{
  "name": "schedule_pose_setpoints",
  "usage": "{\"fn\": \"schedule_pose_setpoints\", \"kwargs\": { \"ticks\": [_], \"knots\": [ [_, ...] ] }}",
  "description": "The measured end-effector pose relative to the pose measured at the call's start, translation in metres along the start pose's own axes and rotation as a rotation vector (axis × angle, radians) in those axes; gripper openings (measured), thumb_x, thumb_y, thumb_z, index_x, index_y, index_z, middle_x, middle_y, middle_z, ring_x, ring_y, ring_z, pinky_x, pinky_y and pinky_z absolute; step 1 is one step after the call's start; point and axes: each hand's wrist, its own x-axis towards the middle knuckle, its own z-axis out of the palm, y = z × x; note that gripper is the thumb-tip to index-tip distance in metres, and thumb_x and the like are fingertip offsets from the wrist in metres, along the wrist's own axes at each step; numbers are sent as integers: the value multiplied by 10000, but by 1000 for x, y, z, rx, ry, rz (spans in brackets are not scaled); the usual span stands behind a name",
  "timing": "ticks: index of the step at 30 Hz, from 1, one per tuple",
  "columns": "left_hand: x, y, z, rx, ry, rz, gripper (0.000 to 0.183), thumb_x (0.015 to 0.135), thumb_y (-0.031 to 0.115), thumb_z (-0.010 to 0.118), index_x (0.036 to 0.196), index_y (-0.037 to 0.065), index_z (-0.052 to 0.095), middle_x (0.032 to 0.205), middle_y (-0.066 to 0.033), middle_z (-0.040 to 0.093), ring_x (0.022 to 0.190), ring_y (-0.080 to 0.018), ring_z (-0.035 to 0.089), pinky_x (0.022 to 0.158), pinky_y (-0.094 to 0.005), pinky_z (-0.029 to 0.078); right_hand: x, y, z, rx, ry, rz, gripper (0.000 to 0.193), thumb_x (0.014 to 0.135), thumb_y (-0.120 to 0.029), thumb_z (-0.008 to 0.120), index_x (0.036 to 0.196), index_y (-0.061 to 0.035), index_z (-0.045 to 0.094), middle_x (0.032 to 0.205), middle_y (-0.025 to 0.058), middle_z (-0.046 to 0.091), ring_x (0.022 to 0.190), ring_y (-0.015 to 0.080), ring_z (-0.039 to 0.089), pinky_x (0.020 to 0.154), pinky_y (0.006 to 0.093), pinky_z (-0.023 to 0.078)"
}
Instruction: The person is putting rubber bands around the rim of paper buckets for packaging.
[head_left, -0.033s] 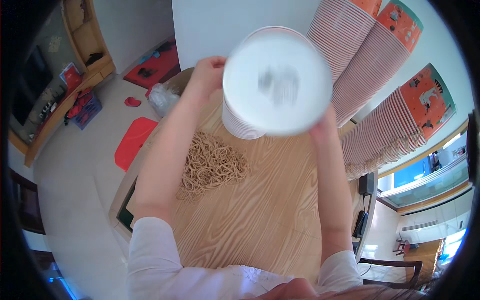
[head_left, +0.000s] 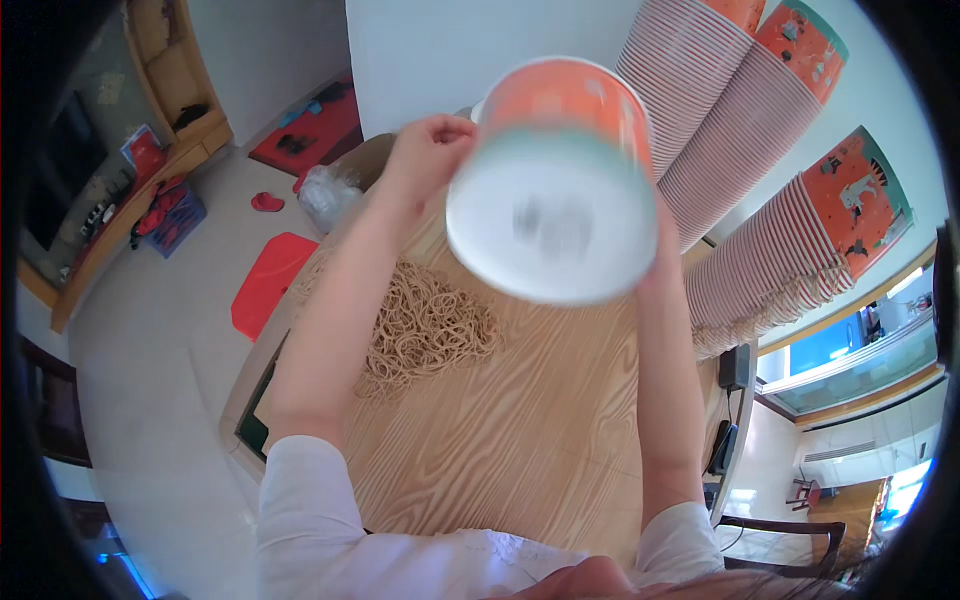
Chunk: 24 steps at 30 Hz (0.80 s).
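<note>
In front of me a round paper bucket (head_left: 555, 250) is tilted with its white base toward me. Its orange and green side shows above the base, smeared by motion. My right hand (head_left: 664, 245) grips it at the right edge, its fingers mostly hidden behind it. By the left edge is my left hand (head_left: 428, 160), fingers curled and pressed together; whatever they hold is hidden. A tangled heap of tan rubber bands (head_left: 430, 330) lies on the wooden table (head_left: 520, 430), below the bucket and to the left.
Tall stacks of nested buckets (head_left: 745, 130) lean at the right. The nearest stack (head_left: 770, 250) has tan bands along its lower side. A black adapter (head_left: 735, 367) sits at the table's right edge. Left of the table are a red stool (head_left: 272, 280) and a clear plastic bag (head_left: 328, 200).
The bucket has tipped, so its orange and green side now shows and its base has dropped lower. My left hand has shifted slightly right and its fingers have curled in.
</note>
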Motion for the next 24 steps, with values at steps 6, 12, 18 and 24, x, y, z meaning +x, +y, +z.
{"fn": "schedule_pose_setpoints", "kwargs": {
  "ticks": [6, 12, 18, 24],
  "knots": [
    [-80, -53, 29, 122, -184, 141, 132, 868, 3, 594, 993, 42, 584, 804, -19, 605, 681, -87, 543, 601, -249, 472, -93, -11, -69, -312, -296, -275, 168, 740, 46, 438, 850, -27, 542, 874, 79, 554, 801, 155, 510, 711, 260, 409],
    [-149, -64, 58, 50, -246, 21, 129, 918, 40, 549, 1043, 31, 577, 869, -61, 650, 762, -127, 611, 681, -278, 497, -166, -41, -77, -704, -358, -189, 226, 604, 136, 438, 696, -21, 571, 804, 81, 558, 752, 159, 520, 653, 245, 374],
    [-167, -73, 70, -10, -226, -62, 151, 917, 45, 544, 1058, 12, 585, 921, -93, 662, 778, -145, 631, 700, -283, 509, -185, -58, -76, -900, -430, -51, 218, 599, 134, 446, 688, -11, 582, 761, 92, 577, 751, 199, 569, 657, 274, 426],
    [-177, -79, 72, 23, -241, -126, 143, 922, 54, 543, 1053, 21, 590, 922, -82, 659, 775, -139, 631, 704, -282, 510, -192, -68, -69, -1062, -478, -27, 258, 610, 179, 443, 723, 7, 599, 760, 99, 585, 761, 226, 586, 666, 289, 450]
  ]
}}
